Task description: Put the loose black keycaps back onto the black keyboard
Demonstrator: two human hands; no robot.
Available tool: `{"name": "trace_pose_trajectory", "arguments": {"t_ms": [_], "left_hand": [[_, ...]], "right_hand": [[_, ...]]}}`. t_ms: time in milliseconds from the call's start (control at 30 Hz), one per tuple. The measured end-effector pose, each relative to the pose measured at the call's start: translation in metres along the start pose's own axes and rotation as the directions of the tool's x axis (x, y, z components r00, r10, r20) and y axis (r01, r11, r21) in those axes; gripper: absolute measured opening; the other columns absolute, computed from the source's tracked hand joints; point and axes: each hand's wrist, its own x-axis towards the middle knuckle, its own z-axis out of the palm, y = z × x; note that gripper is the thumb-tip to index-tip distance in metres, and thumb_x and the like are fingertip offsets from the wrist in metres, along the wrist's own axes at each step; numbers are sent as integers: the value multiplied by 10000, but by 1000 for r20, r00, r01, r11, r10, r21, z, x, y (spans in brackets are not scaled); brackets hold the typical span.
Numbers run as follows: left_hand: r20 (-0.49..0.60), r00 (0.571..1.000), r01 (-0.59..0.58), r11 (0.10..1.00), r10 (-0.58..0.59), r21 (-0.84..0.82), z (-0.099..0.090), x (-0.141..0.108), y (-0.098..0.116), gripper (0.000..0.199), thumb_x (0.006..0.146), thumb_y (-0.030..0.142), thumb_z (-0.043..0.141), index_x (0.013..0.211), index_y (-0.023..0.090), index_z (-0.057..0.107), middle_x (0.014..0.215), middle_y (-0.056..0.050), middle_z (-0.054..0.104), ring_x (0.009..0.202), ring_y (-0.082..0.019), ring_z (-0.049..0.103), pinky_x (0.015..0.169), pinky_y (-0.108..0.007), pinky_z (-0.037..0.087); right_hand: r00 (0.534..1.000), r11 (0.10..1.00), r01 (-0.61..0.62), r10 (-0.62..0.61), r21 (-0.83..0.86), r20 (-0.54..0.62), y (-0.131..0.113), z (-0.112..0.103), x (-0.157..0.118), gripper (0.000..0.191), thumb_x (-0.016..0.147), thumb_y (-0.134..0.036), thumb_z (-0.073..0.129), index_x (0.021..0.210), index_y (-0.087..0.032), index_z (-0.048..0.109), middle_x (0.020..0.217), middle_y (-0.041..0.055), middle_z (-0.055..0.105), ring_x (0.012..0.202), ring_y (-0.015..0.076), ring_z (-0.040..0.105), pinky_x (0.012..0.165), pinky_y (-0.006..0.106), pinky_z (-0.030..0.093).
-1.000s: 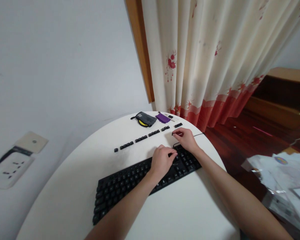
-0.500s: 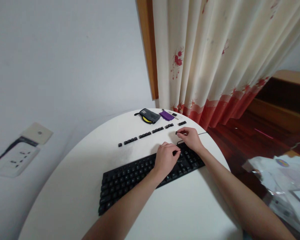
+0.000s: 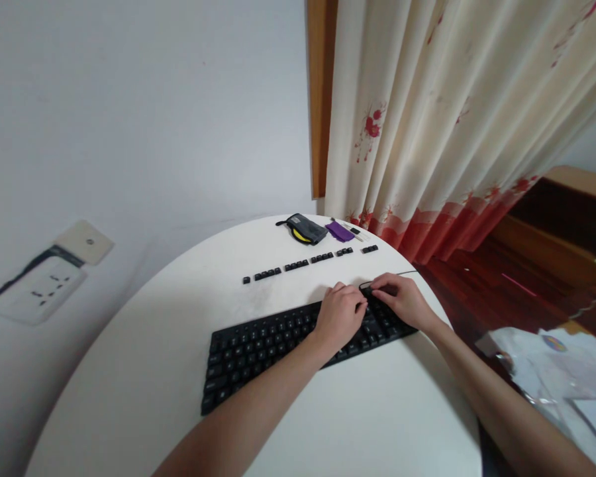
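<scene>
A black keyboard (image 3: 263,351) lies at a slant across the white round table (image 3: 144,371). My left hand (image 3: 340,315) rests over its right half, with fingers curled together. Whatever that hand may hold is hidden. At the keyboard's upper right part, my right hand (image 3: 401,299) is closed in a pinch, its fingertips down at the keys. A small black keycap seems to be between them, mostly covered by the fingers. Beyond the keyboard, loose black keycaps (image 3: 297,264) lie in a broken row, in small groups, with a single one (image 3: 246,280) at the left end.
Behind the keycaps lie a dark grey pouch (image 3: 305,229) with a yellow part, a purple cloth (image 3: 340,231) and some small thin items. A cable (image 3: 407,272) runs off the table's right edge. Plastic bags (image 3: 551,364) lie at the right, below a floral curtain (image 3: 402,132).
My right hand has come down and nearer from above the table behind the keyboard, bringing the keycap to the upper right keys. The left hand's fingers have drawn closer together. The view has shifted slightly.
</scene>
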Motion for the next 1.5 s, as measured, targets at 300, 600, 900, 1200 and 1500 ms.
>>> {"name": "trace_pose_trajectory", "arguments": {"t_ms": [300, 600, 900, 1200, 1500], "left_hand": [[-12, 1000, 2, 999, -3, -43, 3, 0, -2, 159, 885, 147, 593, 834, 209, 731, 885, -33, 713, 875, -211, 588, 874, -375, 467], [-9, 1000, 6, 998, -6, -58, 4, 0, -2, 158, 870, 140, 608, 815, 213, 737, 875, -39, 714, 869, -211, 597, 872, -381, 471], [-10, 1000, 2, 1000, -2, -17, 3, -1, -1, 143, 886, 164, 602, 839, 208, 730, 898, -36, 714, 901, -218, 585, 881, -376, 469], [-6, 1000, 5, 1000, -5, -23, 5, -1, -3, 143, 888, 163, 598, 850, 208, 728, 896, -42, 710, 904, -218, 592, 893, -377, 467], [-3, 1000, -10, 1000, 10, -10, 6, -1, -3, 136, 890, 166, 608, 848, 197, 733, 905, -23, 718, 889, -204, 599, 886, -358, 468]], "right_hand": [[992, 987, 119, -112, -111, 61, 10, -9, -10, 112, 843, -324, 684, 878, -235, 742, 933, 68, 737, 915, 236, 668, 867, 400, 536], [984, 980, 163, -153, -114, 94, 12, -8, -13, 136, 869, -325, 650, 886, -249, 761, 954, 81, 739, 944, 253, 659, 880, 433, 534], [968, 949, 244, -226, -201, 106, 8, -8, -23, 344, 809, -78, 505, 989, -252, 741, 1127, 77, 650, 1085, 248, 604, 969, 432, 491], [966, 941, 259, -247, -218, 83, 4, -5, -25, 209, 870, -167, 574, 980, -253, 730, 1068, 71, 705, 1034, 249, 629, 943, 443, 503], [973, 953, 230, -218, -196, 77, 5, -5, -18, 113, 905, -214, 605, 907, -234, 716, 978, 71, 714, 946, 238, 644, 854, 414, 532]]}}
